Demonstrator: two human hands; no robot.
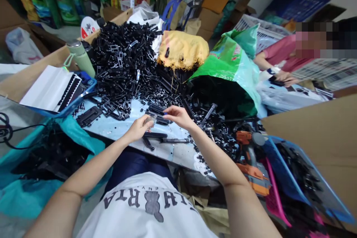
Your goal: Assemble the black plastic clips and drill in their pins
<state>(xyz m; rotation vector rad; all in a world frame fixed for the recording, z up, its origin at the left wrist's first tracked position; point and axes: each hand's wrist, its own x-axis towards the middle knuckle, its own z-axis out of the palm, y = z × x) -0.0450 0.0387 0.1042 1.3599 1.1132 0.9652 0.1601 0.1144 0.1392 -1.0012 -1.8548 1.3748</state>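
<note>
My left hand [139, 127] is curled closed over the pale blue tabletop [117, 128], pinching a small pale piece I cannot name. My right hand [178, 116] reaches in from the right, its fingertips pinched on a flat black plastic part [157, 111] at the foot of a big heap of black plastic parts [125, 59]. Two long black pieces [164, 139] lie on the table just below both hands.
A green bag [231, 63] of black parts and a yellow sack [182, 48] stand behind the heap. A green bottle [80, 57] and white stack [51, 87] sit left; an orange power drill [249, 156] right. Another person's arm [275, 70] works at far right.
</note>
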